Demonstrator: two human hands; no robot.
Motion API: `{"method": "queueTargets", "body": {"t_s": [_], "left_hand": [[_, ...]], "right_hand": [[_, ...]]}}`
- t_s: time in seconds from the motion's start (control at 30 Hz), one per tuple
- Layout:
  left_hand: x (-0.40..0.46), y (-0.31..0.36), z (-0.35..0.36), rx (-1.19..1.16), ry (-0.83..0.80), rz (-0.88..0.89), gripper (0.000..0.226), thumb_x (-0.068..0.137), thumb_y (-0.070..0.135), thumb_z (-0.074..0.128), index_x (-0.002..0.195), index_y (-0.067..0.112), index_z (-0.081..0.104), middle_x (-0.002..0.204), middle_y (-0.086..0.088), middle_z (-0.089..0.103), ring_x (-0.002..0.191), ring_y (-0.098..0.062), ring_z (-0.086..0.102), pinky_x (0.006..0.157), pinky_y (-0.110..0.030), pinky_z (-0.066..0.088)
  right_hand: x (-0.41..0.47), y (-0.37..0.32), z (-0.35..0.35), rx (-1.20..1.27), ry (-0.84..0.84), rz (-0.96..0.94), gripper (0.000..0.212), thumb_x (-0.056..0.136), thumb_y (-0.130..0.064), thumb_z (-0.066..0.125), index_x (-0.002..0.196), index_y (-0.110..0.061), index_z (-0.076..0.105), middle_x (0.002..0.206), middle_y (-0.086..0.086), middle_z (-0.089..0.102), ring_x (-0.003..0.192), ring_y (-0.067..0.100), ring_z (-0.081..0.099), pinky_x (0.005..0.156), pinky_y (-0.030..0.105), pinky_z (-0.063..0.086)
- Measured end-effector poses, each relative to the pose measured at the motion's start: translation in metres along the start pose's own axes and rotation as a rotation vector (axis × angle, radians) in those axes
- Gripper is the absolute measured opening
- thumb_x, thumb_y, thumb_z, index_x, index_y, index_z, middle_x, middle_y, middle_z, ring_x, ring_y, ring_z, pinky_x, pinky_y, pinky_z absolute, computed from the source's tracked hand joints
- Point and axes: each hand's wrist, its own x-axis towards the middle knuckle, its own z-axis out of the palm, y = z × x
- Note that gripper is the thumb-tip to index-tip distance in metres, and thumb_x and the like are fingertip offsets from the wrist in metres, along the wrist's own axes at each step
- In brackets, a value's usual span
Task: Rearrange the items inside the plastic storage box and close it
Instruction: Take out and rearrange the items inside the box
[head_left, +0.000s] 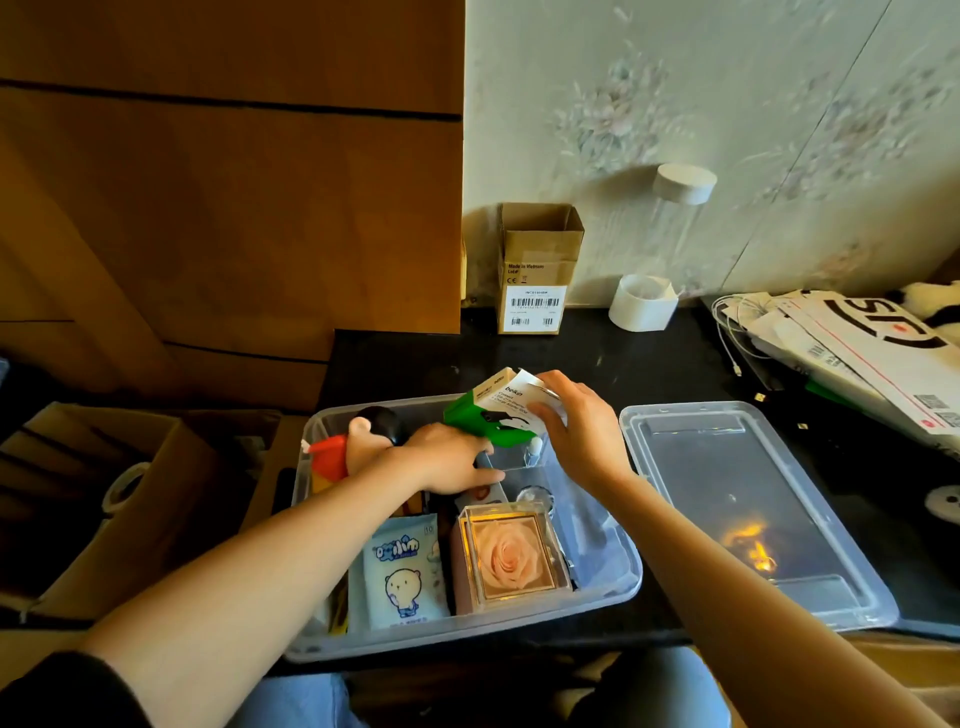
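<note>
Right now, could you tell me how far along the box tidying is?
Rearranging is mid-way: the rose case and wipes packet sit in the storage box. The right hand holds the green-and-white carton above it; the left hand reaches inside. The lid lies alongside, so closing remains.

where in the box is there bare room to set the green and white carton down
Bare floor shows along the right wall of the storage box, between that wall and the rose case. The left and middle are crowded: toy figure, wipes packet, left hand. The right hand holds the carton over the far end.
</note>
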Motion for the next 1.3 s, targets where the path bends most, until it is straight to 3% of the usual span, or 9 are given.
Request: {"method": "queueTargets", "body": {"t_s": [0.13,0.3,0.5,0.67,0.8,0.9,1.0,1.17,1.3], "left_hand": [[-0.009,-0.003,-0.003,0.043,0.024,0.009,0.054,0.093,0.061,0.035,0.133,0.027,0.048,0.132,0.0,0.056,0.118,-0.022,0.054,0.091,-0.034,0.045],[-0.016,-0.003,-0.013,0.013,-0.121,0.019,0.058,0.092,0.064,0.032,0.142,0.033,0.036,0.148,0.001,0.039,0.132,-0.023,0.04,0.099,-0.038,0.038],[-0.027,-0.007,-0.014,-0.171,-0.017,0.06,0.078,0.083,0.053,0.062,0.147,0.029,0.025,0.152,-0.004,0.028,0.138,-0.025,0.029,0.111,-0.04,0.031],[-0.03,-0.011,-0.016,-0.264,0.071,0.069,0.078,0.078,0.045,0.071,0.144,0.031,0.03,0.147,-0.003,0.031,0.134,-0.023,0.035,0.107,-0.035,0.034],[-0.032,-0.015,-0.022,-0.146,0.05,0.083,0.086,0.074,0.052,0.072,0.146,0.037,0.026,0.153,0.001,0.021,0.139,-0.023,0.022,0.112,-0.039,0.026],[-0.031,-0.017,-0.03,-0.011,0.045,0.093,0.08,0.07,0.057,0.073,0.138,0.035,0.036,0.14,0.001,0.041,0.123,-0.022,0.037,0.101,-0.034,0.034],[-0.031,-0.015,-0.036,-0.143,-0.003,0.105,0.064,0.068,0.043,0.08,0.122,0.029,0.048,0.122,0.002,0.055,0.105,-0.016,0.051,0.09,-0.034,0.046],[-0.034,-0.019,-0.027,-0.297,0.077,0.064,0.079,0.067,0.04,0.082,0.135,0.029,0.042,0.137,0.0,0.044,0.123,-0.02,0.045,0.101,-0.039,0.042],[-0.031,-0.015,-0.02,-0.044,0.023,-0.07,0.096,0.07,0.06,0.071,0.148,0.031,0.024,0.151,-0.006,0.026,0.135,-0.031,0.034,0.108,-0.043,0.034]], "right_hand": [[0.001,-0.004,0.001,0.0,0.013,-0.022,0.02,0.092,-0.025,0.056,0.111,-0.023,0.052,0.11,0.004,0.065,0.091,0.012,0.055,0.063,0.012,0.044],[0.0,-0.005,-0.008,0.064,0.006,-0.04,0.017,0.092,-0.022,0.056,0.108,-0.021,0.054,0.105,0.005,0.065,0.086,0.007,0.051,0.061,0.008,0.039],[0.0,-0.008,-0.013,0.07,0.001,-0.004,0.015,0.092,-0.021,0.056,0.107,-0.021,0.054,0.108,0.004,0.066,0.088,0.011,0.053,0.062,0.009,0.043],[0.002,-0.012,-0.019,0.137,0.011,0.064,0.019,0.092,-0.019,0.057,0.11,-0.021,0.054,0.113,0.004,0.065,0.092,0.012,0.055,0.066,0.012,0.046],[0.001,-0.017,-0.025,0.16,0.013,0.079,0.02,0.092,-0.018,0.057,0.111,-0.022,0.055,0.114,0.005,0.064,0.095,0.016,0.057,0.072,0.019,0.051],[0.0,-0.022,-0.028,0.162,0.025,0.055,0.019,0.092,-0.019,0.057,0.111,-0.022,0.055,0.114,0.004,0.064,0.097,0.017,0.059,0.074,0.025,0.055],[-0.001,-0.025,-0.03,0.164,-0.001,0.063,0.019,0.092,-0.019,0.057,0.111,-0.021,0.054,0.116,0.004,0.064,0.102,0.022,0.06,0.076,0.033,0.057],[-0.003,-0.026,-0.028,0.166,0.029,0.109,0.018,0.092,-0.018,0.056,0.11,-0.021,0.055,0.116,0.005,0.065,0.102,0.022,0.061,0.067,0.015,0.05],[-0.003,-0.028,-0.028,0.147,0.058,0.121,0.016,0.092,-0.017,0.056,0.107,-0.023,0.054,0.113,0.005,0.067,0.096,0.019,0.061,0.061,0.011,0.045]]}}
